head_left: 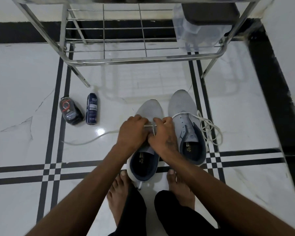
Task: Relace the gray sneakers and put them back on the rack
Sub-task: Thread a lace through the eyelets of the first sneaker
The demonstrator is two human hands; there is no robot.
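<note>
Seeing two gray mesh sneakers side by side on glossy white tiled floor (24,82), toes toward steel wire rack (126,59). Left hand (132,132) and right hand (162,135) both curling over left sneaker (144,160), each pinching white lace (151,126) across its eyelets. Right sneaker (186,123) sitting untouched, its loose white lace (209,128) piling beside it. Two containers lying near rack leg: dark spray can (92,111), black bottle (71,111). Label and insole print not readable.
</note>
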